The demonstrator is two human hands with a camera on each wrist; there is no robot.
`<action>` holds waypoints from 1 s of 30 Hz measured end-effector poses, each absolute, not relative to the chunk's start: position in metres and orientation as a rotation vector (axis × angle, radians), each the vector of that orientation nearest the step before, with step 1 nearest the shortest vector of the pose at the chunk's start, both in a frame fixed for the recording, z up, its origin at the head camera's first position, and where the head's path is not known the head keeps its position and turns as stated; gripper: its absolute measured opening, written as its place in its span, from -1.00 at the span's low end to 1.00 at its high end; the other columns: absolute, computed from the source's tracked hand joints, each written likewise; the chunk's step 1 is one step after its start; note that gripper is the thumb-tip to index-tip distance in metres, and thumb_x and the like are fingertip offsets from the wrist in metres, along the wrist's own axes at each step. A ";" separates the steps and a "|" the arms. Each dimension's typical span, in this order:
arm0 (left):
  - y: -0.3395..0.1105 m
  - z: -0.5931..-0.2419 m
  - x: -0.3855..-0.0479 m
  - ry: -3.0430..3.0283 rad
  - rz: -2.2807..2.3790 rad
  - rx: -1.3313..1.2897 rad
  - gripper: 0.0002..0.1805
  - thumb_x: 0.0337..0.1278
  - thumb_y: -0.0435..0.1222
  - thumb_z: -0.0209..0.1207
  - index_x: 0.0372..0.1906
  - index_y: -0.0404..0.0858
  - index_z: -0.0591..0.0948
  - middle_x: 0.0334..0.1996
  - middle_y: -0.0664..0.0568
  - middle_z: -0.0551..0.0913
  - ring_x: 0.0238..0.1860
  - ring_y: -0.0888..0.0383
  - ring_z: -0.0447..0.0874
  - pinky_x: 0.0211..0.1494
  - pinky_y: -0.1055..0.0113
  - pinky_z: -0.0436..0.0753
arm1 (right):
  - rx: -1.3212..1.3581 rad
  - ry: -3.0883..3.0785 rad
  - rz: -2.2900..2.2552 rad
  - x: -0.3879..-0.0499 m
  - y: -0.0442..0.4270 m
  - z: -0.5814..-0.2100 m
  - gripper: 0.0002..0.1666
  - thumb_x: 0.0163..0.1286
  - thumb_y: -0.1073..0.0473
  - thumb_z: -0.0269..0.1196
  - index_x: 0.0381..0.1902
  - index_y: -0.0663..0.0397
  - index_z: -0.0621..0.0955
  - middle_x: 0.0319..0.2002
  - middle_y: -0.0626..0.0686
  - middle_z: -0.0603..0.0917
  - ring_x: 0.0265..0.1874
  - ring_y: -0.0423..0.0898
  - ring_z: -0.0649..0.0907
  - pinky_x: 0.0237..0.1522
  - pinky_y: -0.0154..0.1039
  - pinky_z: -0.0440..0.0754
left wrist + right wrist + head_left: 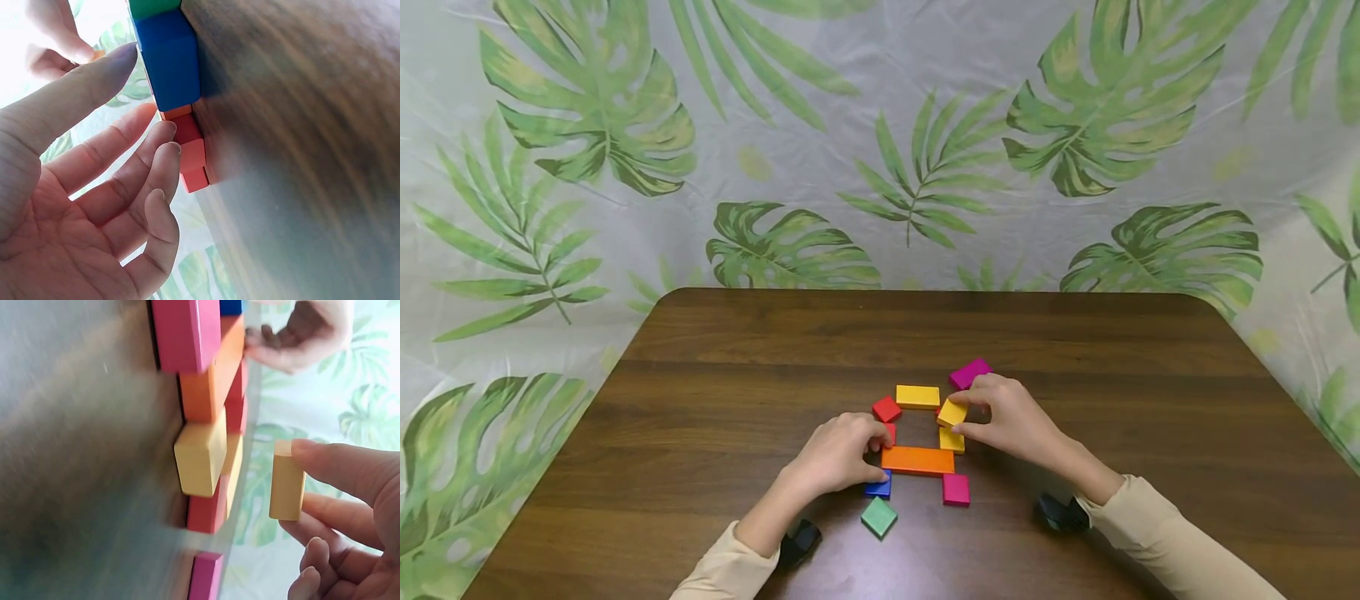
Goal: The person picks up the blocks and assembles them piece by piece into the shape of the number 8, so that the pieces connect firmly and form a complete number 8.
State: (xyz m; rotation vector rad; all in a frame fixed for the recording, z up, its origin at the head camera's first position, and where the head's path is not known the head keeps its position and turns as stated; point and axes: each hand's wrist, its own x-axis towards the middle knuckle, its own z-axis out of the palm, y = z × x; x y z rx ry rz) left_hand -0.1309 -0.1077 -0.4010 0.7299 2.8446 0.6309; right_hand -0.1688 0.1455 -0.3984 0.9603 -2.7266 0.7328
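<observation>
My right hand [1011, 417] pinches a small yellow block [287, 487] between thumb and fingers, raised off the table. In the head view, this block partly covers another yellow block [952, 442] and a red one. My left hand [842, 454] is at the left end of the long orange block [917, 460], its fingers loosely bent. Its thumb is by the blue block [172, 62] and its fingertips are by the red blocks [192, 156]; whether they touch cannot be told. A further yellow block [917, 397] lies behind the orange one.
A green block [879, 517] and a pink block [956, 490] lie on the near side, and a magenta block [970, 373] lies at the back right. All rest on a brown wooden table [737, 375]. Behind it hangs a leaf-patterned cloth [805, 158].
</observation>
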 end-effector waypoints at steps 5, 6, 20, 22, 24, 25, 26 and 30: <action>-0.108 -0.401 -0.131 2.846 0.629 0.732 -0.71 -0.25 -0.17 0.46 -0.32 -0.11 0.66 -0.44 0.14 0.57 -0.40 0.31 0.41 -0.38 0.47 0.40 | 0.966 -2.739 0.736 -0.155 0.148 -0.397 -0.56 -0.06 0.09 0.49 -0.17 0.09 0.71 -0.50 -0.05 0.58 -0.50 -0.23 0.40 -0.50 -0.49 0.31; -0.108 -0.401 -0.130 2.847 0.628 0.733 -0.71 -0.25 -0.17 0.46 -0.32 -0.11 0.65 -0.44 0.14 0.57 -0.40 0.31 0.41 -0.39 0.47 0.40 | 0.967 -2.744 0.740 -0.152 0.149 -0.396 -0.55 -0.06 0.09 0.48 -0.16 0.09 0.71 -0.50 -0.05 0.56 -0.51 -0.23 0.39 -0.51 -0.50 0.29; -0.107 -0.401 -0.131 2.851 0.624 0.732 -0.71 -0.26 -0.17 0.46 -0.32 -0.10 0.65 -0.43 0.13 0.58 -0.39 0.30 0.43 -0.37 0.46 0.42 | 1.105 -2.617 0.859 -0.111 0.155 -0.405 -0.72 -0.10 0.17 0.50 -0.34 0.01 0.75 -0.48 -0.18 0.64 -0.43 -0.31 0.54 -0.38 -0.48 0.53; -0.107 -0.401 -0.131 2.847 0.630 0.727 -0.71 -0.25 -0.17 0.45 -0.32 -0.10 0.66 -0.42 0.12 0.58 -0.38 0.30 0.43 -0.37 0.46 0.42 | 1.117 -2.596 0.879 -0.107 0.156 -0.407 -0.74 -0.12 0.19 0.50 -0.37 0.00 0.75 -0.46 -0.19 0.67 -0.42 -0.33 0.56 -0.35 -0.50 0.55; -0.107 -0.401 -0.131 2.845 0.633 0.728 -0.71 -0.25 -0.18 0.45 -0.32 -0.10 0.65 -0.43 0.12 0.58 -0.38 0.30 0.43 -0.37 0.46 0.42 | 1.133 -2.572 0.893 -0.104 0.157 -0.409 -0.75 -0.14 0.20 0.51 -0.39 0.00 0.74 -0.46 -0.20 0.68 -0.41 -0.35 0.57 -0.33 -0.55 0.54; -0.107 -0.402 -0.131 2.844 0.634 0.728 -0.71 -0.25 -0.18 0.45 -0.32 -0.10 0.65 -0.43 0.12 0.58 -0.38 0.30 0.43 -0.37 0.46 0.42 | 1.142 -2.557 0.900 -0.102 0.158 -0.410 -0.75 -0.15 0.20 0.51 -0.40 -0.01 0.74 -0.46 -0.20 0.68 -0.41 -0.35 0.57 -0.32 -0.58 0.53; -0.107 -0.402 -0.131 2.844 0.637 0.727 -0.71 -0.25 -0.18 0.45 -0.32 -0.11 0.65 -0.43 0.12 0.58 -0.38 0.29 0.43 -0.37 0.46 0.42 | 1.151 -2.540 0.906 -0.100 0.159 -0.411 -0.75 -0.15 0.19 0.51 -0.41 -0.01 0.74 -0.47 -0.20 0.68 -0.42 -0.36 0.56 -0.31 -0.61 0.51; -0.107 -0.401 -0.130 2.849 0.642 0.718 -0.72 -0.26 -0.20 0.46 -0.33 -0.12 0.65 -0.43 0.11 0.58 -0.38 0.28 0.43 -0.36 0.44 0.43 | 1.194 -2.486 0.941 -0.094 0.160 -0.415 -0.76 -0.14 0.19 0.51 -0.43 -0.03 0.72 -0.47 -0.20 0.68 -0.42 -0.35 0.56 -0.28 -0.66 0.48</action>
